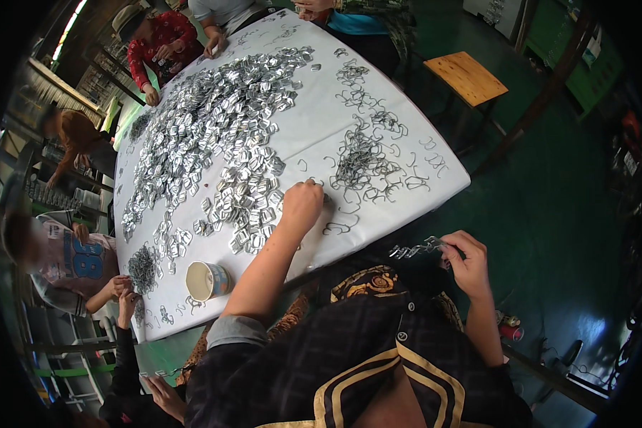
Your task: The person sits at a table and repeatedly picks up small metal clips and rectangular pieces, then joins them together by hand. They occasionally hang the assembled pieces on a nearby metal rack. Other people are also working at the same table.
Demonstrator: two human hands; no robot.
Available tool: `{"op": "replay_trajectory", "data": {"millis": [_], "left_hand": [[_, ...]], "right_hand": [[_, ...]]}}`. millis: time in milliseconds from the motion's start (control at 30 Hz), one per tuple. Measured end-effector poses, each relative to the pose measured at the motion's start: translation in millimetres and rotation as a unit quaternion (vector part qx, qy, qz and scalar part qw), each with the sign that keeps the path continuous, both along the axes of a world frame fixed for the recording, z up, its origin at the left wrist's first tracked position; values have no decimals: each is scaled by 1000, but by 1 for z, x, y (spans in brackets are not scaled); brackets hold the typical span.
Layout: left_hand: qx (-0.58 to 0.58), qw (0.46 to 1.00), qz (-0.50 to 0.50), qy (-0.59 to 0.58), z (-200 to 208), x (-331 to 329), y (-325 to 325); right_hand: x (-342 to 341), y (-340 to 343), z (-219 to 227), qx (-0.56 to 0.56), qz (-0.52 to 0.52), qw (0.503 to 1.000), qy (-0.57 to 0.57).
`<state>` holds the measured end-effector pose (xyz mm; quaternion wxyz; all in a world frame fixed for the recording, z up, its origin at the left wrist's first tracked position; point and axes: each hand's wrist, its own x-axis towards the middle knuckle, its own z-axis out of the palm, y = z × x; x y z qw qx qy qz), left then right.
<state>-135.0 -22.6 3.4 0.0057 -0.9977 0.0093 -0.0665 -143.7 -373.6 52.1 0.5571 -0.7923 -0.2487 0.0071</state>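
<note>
My left hand [303,207] reaches over the white-covered table [314,135], its fingers curled together near the tabletop. What they hold, if anything, is hidden. Just right of it lies a tangled heap of bent wire hooks [360,160], and a few loose hooks are scattered around. To its left spreads a large pile of shiny silver metal pieces [246,189], flat and roughly square. Beyond the table's near edge, my right hand [467,264] is closed on one end of a short chain of linked silver pieces [415,247], which stretches leftward from the fingertips.
A white tub [207,280] stands at the near left of the table, beside a dark heap of small wire pieces [143,267]. Several people sit around the left and far sides, a red-sleeved person [167,46] among them. A wooden stool [466,78] stands right of the table.
</note>
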Motion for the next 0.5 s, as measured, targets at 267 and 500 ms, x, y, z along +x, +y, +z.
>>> {"op": "replay_trajectory", "data": {"millis": [267, 500], "left_hand": [[-234, 972, 37, -10, 8, 18, 10], [-294, 955, 1, -44, 18, 7, 16]], "right_hand": [[0, 16, -14, 25, 44, 997, 57], [2, 17, -20, 22, 48, 997, 50]]}}
